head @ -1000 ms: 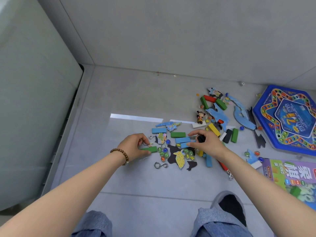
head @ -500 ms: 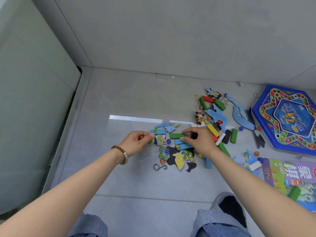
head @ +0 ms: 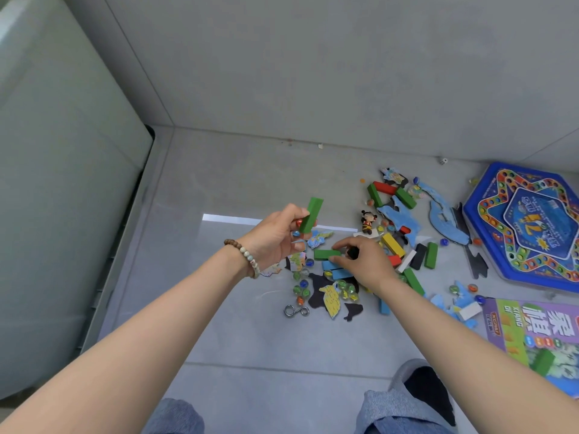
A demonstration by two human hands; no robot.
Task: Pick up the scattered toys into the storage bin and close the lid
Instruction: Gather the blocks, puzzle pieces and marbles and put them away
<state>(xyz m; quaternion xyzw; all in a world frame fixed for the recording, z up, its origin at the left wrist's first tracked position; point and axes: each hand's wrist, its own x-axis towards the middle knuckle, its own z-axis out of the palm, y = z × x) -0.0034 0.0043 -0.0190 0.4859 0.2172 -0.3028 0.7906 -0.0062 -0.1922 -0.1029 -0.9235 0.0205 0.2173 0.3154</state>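
The left hand [head: 275,238] gripped a green block [head: 310,215], tilted up clear of the floor; the right hand [head: 363,261] pinched a second green block [head: 326,254] lying in the pile. Marbles [head: 302,289], puzzle pieces [head: 332,297] and a wire ring puzzle [head: 296,311] crowded beneath, while a figurine [head: 367,221], a hexagonal game board [head: 529,227] and a game box [head: 539,333] lay to the right. It all sat on a grey tiled floor [head: 250,339] against a grey wall [head: 313,73].

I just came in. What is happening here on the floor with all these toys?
A person is gathering scattered toys from the floor. The left hand holds a green block lifted above the pile. The right hand pinches a second green block that lies on the floor. Marbles, puzzle pieces, more blocks and a small figurine lie around, not yet collected.
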